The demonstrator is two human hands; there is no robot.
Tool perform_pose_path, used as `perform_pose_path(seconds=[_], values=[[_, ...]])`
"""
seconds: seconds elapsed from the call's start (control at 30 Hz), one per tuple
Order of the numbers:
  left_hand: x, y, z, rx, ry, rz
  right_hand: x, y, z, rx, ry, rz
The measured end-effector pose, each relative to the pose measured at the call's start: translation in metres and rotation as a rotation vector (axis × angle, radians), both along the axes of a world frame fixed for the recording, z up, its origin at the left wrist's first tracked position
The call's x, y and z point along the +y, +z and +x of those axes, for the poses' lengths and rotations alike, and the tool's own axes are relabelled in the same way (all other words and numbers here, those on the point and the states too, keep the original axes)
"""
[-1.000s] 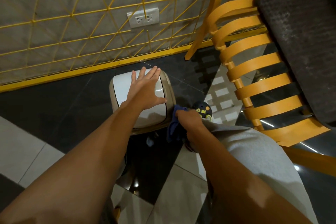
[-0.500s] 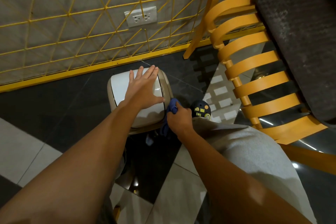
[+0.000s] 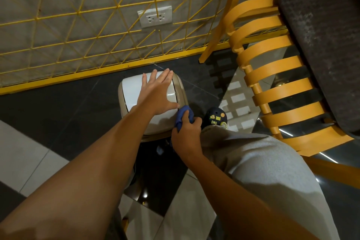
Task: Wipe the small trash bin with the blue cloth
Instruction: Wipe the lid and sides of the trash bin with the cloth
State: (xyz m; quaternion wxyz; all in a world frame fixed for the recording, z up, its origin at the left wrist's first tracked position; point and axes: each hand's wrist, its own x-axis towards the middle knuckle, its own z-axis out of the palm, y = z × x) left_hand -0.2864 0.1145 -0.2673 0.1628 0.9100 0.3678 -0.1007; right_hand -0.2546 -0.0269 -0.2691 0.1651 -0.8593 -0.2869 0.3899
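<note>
Nearest the camera, two bare forearms reach down and forward, and a grey-clad leg [image 3: 268,171] fills the lower right above black and pale floor tiles [image 3: 23,154]. The right hand [image 3: 186,138] is curled closed around a bunched blue cloth [image 3: 183,116], which it presses against the right edge of the small trash bin [image 3: 136,91]. The left hand [image 3: 157,93] lies flat and wide open on the bin's white lid, fingers spread toward the far rim, gripping nothing. The bin stands on the dark floor between the person's legs and the wall, its tan rim showing around the lid. Just right of the cloth sits a dark shoe [image 3: 216,117] with small yellow and orange charms. Further right, close beside the bin, an orange slatted chair [image 3: 276,84] with a dark seat pad crowds that side. Behind the bin runs a yellow wire grid [image 3: 78,31] over a grey wall, with a white double socket [image 3: 155,16] set into it.
</note>
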Motion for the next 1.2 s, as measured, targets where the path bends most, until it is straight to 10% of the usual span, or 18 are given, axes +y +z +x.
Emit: perform_pose_path(seconds=[0.6,0.9,1.2], values=[[0.000,0.003,0.000,0.003,-0.002,-0.009,-0.012,-0.006,-0.017,-0.124,0.133,-0.028],[0.004,0.000,-0.002,0.004,-0.023,-0.044,-0.006,0.007,0.007,0.039,-0.131,0.044],[-0.021,0.043,-0.020,-0.665,0.615,-0.347,0.035,0.064,0.032,0.481,-0.391,0.596]])
